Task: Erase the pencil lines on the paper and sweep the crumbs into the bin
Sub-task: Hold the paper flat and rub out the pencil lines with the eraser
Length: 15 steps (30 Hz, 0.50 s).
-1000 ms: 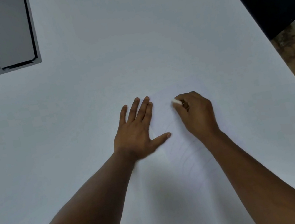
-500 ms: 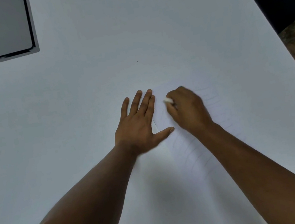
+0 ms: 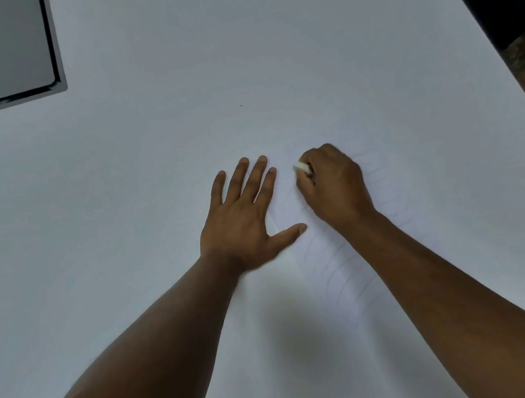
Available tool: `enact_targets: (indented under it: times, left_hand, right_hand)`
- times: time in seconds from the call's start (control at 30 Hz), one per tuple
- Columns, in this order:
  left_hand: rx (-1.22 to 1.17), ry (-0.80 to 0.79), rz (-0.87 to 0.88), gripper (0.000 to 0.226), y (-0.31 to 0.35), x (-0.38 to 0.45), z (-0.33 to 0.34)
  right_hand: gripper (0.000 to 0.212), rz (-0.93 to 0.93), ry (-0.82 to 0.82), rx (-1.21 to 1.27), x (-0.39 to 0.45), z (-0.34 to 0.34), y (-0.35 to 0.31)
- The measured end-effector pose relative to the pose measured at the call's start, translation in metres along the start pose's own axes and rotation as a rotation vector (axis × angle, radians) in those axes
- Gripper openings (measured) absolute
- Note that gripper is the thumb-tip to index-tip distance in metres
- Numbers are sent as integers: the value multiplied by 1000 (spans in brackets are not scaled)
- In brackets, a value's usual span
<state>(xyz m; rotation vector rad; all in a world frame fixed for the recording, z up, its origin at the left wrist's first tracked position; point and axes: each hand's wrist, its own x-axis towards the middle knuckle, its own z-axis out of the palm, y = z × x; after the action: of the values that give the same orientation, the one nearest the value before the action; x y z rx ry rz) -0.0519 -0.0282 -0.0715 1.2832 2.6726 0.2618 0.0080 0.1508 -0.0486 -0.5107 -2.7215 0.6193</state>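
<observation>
White table (image 3: 299,53) lies bare beyond paper (image 3: 346,275); left hand (image 3: 244,222) flat, right hand (image 3: 332,187) pinching eraser (image 3: 301,166).

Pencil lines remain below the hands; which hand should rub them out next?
Right hand: it already grips the eraser over the paper. Left hand lies flat, steadying the sheet.

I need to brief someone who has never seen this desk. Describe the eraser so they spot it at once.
Start from the wide white table and find the two hands resting on the paper near its middle. The left hand lies flat with fingers spread; the right hand is curled. The eraser is the small white stub poking out of that curled hand's fingertips.
</observation>
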Motion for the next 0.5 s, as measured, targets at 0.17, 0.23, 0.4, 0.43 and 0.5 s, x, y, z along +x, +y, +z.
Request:
enact_targets:
  times: [0.17, 0.23, 0.4, 0.43, 0.5]
  left_hand:
    - [4, -7, -9, 101, 1, 0, -2]
    - [-1, -10, -14, 101, 2, 0, -3]
    - [1, 6, -11, 100, 1, -1, -1]
    - [4, 7, -9, 100, 1, -1, -1]
    - [5, 11, -10, 100, 1, -1, -2]
  right_hand:
    - [10, -43, -43, -27, -7, 0, 4]
    - [13, 65, 30, -42, 3, -6, 18]
    - [11, 65, 40, -1, -1, 2, 3]
    - [10, 49, 25, 5, -5, 5, -3]
    - [11, 63, 26, -8, -6, 6, -3]
